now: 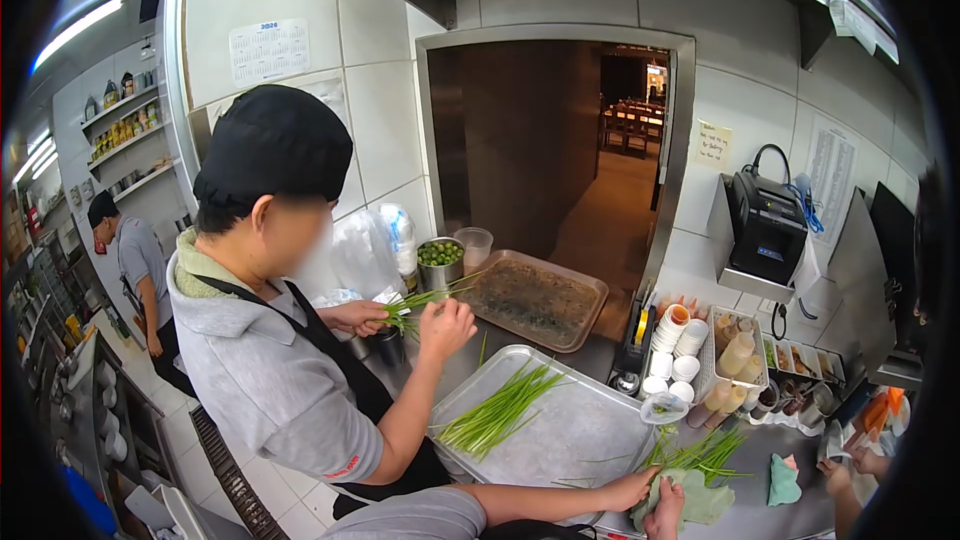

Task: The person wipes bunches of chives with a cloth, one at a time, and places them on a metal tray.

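Note:
At the bottom right, my left hand (630,491) is closed at the near end of a bunch of chives (708,455), long thin green stalks. Beside it, my right hand (665,514) grips a pale green cloth (705,502), which lies under and against the stalks. The cloth partly hides where the fingers meet the stalks. Left of my hands, a metal tray (590,422) bears another pile of chives (505,405). Across from me, a co-worker in a black cap (275,155) holds a few green stalks (405,315) in both hands.
Behind the tray are a brown tray (535,298) and a metal pot of small green fruits (440,258). White cups (662,364) and a basket of sauce bottles (738,355) stand at right. Another person's hands (850,470) work at far right, near a small green cloth (784,480).

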{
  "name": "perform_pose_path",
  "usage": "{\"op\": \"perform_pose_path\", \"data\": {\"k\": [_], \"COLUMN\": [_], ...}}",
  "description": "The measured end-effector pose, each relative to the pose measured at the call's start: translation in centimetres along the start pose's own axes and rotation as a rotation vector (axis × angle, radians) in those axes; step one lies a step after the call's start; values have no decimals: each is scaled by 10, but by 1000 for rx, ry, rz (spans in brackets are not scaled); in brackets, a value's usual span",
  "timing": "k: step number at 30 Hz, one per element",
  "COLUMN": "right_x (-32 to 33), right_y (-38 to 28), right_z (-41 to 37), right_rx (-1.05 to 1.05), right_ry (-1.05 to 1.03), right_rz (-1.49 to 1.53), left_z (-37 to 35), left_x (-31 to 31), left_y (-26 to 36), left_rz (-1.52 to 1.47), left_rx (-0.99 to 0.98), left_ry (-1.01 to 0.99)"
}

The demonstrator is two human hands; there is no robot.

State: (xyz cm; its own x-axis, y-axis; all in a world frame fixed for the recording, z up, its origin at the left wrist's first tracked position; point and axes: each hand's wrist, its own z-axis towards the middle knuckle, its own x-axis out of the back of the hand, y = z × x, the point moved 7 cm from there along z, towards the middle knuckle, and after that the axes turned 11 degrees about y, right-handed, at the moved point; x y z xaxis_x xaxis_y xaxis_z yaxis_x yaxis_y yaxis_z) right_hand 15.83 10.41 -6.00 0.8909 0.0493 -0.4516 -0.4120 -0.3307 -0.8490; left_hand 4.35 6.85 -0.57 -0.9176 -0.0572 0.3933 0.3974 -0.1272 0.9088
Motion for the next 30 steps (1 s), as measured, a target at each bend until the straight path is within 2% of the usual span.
{"op": "perform_pose_path", "data": {"k": [1,3,7,11,16,18,19,26,28,30], "right_x": [-12,-16,-10,-15,-27,-25,-21,-7,-10,-1], "right_y": [-10,-16,-14,-21,-41,-44,-43,-45,-51,-36], "right_z": [-11,-37,-32,-37,-53,-52,-49,-42,-51,-40], "right_rx": [5,-113,-92,-142,-129,-96,-119,-113,-146,-169], "right_ry": [-5,227,201,146,147,151,148,86,103,106], "right_rz": [2,-20,-17,-30,-106,-124,-144,-99,-171,-198], "left_z": [-1,-4,-2,-1,-4,-6,-5,2,4,8], "left_x": [3,3,0,-2,5,3,1,-10,-8,-10], "left_y": [3,5,1,-1,24,26,24,20,25,18], "left_rz": [4,14,-7,17,19,4,-9,35,0,-3], "left_rx": [-5,41,-11,17,-28,117,123,13,-21,45], "left_ry": [3,-26,34,27,74,18,19,99,144,118]}}
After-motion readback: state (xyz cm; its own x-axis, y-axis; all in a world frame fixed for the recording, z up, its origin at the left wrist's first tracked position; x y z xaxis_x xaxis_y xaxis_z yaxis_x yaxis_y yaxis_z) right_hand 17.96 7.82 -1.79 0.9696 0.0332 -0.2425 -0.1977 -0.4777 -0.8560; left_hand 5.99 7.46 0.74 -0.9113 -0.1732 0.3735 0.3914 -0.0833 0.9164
